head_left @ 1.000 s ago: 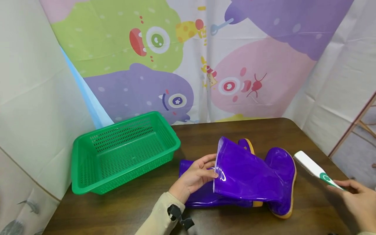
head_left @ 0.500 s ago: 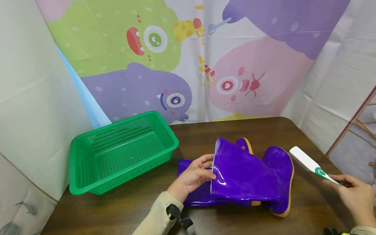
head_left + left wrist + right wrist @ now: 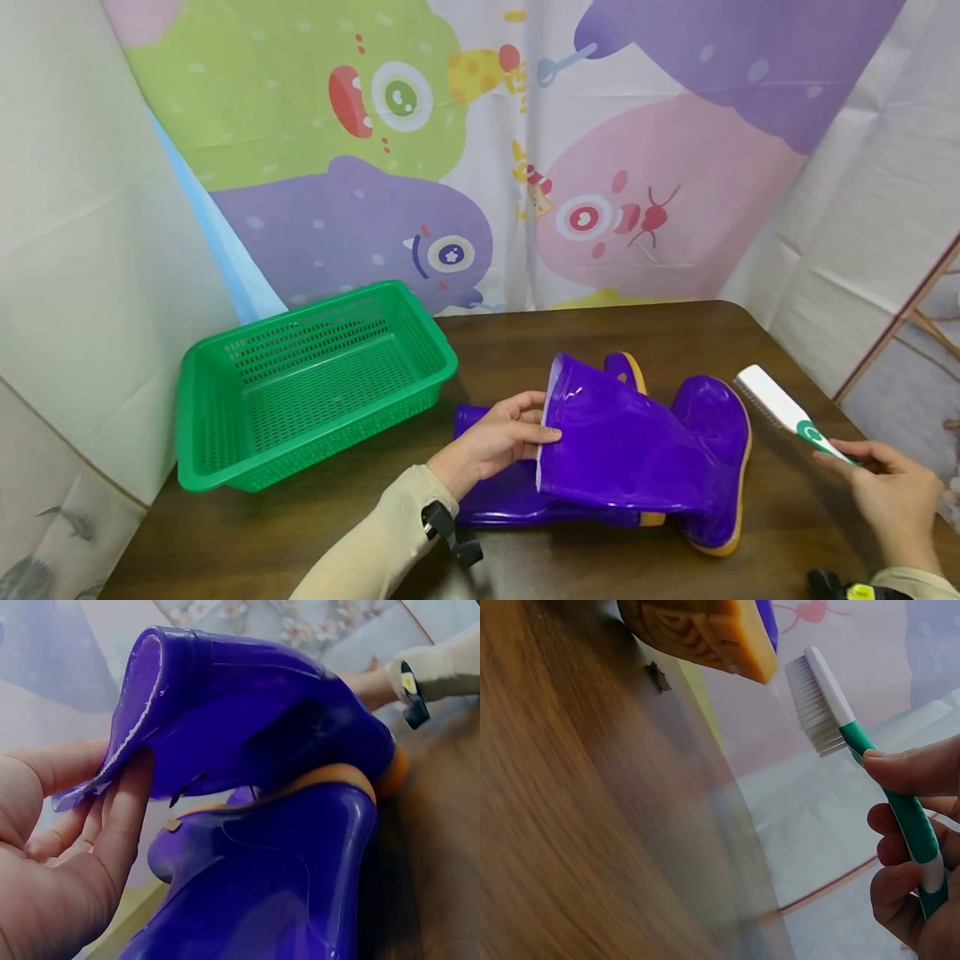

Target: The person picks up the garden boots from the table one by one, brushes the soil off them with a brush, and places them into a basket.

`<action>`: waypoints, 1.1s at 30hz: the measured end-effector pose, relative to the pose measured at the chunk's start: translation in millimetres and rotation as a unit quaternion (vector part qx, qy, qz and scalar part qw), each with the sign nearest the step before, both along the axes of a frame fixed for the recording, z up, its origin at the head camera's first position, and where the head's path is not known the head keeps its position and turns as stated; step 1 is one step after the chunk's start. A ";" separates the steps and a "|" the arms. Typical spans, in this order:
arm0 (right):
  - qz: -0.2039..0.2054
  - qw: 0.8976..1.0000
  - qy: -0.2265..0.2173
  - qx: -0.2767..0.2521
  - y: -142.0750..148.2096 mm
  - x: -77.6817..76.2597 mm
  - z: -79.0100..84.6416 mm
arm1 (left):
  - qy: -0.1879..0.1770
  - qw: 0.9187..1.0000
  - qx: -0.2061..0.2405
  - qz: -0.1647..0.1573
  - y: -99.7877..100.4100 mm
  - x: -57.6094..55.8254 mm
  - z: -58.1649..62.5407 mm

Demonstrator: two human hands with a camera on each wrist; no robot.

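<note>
A glossy purple rain boot [image 3: 626, 446] with an orange sole lies on its side, its shaft raised over a second purple boot [image 3: 517, 497]. My left hand [image 3: 491, 442] pinches the upper boot's top rim between thumb and fingers, clear in the left wrist view, where the lower boot [image 3: 262, 877] lies underneath. At the right, my right hand [image 3: 888, 492] grips a white and green scrub brush [image 3: 776, 402] by its handle. The brush's pale bristles [image 3: 814, 709] are near the orange sole [image 3: 705, 634] in the right wrist view, apart from it.
A green perforated plastic basket [image 3: 315, 392] stands at the left of the brown wooden table [image 3: 487, 342]. Behind the table hangs a cartoon-printed curtain [image 3: 510, 233]. A small dark scrap [image 3: 658, 676] lies below the sole in the right wrist view.
My right hand and the brush have shifted a little left. My left thumb has slid slightly upward on the boot's rim. The boots and basket stay in place.
</note>
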State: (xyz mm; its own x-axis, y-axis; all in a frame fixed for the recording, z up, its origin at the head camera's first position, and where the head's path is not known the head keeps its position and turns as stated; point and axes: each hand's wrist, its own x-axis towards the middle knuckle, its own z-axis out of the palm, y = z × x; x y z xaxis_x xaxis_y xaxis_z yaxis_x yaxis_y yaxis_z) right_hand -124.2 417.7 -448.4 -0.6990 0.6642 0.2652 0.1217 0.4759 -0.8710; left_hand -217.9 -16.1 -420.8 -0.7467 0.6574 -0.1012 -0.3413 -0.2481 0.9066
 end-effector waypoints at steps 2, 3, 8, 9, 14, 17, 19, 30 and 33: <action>0.001 1.000 0.016 -0.006 -2.2 -2.6 -2.5 | 0.002 1.000 -0.005 -0.001 0.2 -0.4 1.0; 0.000 1.000 0.021 -0.009 -3.2 -3.9 -3.2 | 0.002 1.000 -0.005 -0.002 0.3 -0.5 2.0; -0.006 1.000 0.024 -0.019 -7.5 -6.9 -8.3 | 0.007 1.000 -0.004 0.001 2.9 1.2 9.2; -0.007 1.000 0.019 -0.023 -8.1 -7.4 -9.2 | 0.004 1.000 -0.004 0.004 3.8 1.8 11.7; -0.009 0.998 0.017 -0.057 -10.0 -9.7 -12.4 | 0.005 1.000 -0.003 0.016 9.7 2.8 25.1; -0.008 0.995 0.016 -0.095 -10.8 -10.6 -11.7 | 0.012 1.000 -0.008 0.013 14.5 3.1 33.2; -0.005 0.990 0.029 -0.141 -10.9 -11.0 -10.8 | 0.015 1.000 -0.012 0.009 19.0 3.8 39.5; -0.015 0.973 0.077 -0.217 -7.5 -9.8 -11.4 | 0.047 0.999 -0.004 -0.007 58.1 9.6 80.3; -0.020 0.983 0.056 -0.174 -7.5 -8.6 -13.7 | 0.046 0.999 0.008 -0.008 73.3 11.9 88.1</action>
State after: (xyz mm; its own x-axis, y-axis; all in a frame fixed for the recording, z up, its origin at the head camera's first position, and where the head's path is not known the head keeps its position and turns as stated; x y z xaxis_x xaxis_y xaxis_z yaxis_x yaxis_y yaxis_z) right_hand -132.8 410.2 -462.1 -0.6500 0.7545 0.0907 0.0291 0.1440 -0.9892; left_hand -206.0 57.2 -332.7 -0.7422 0.6699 -0.0223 -0.2614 -0.2587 0.9299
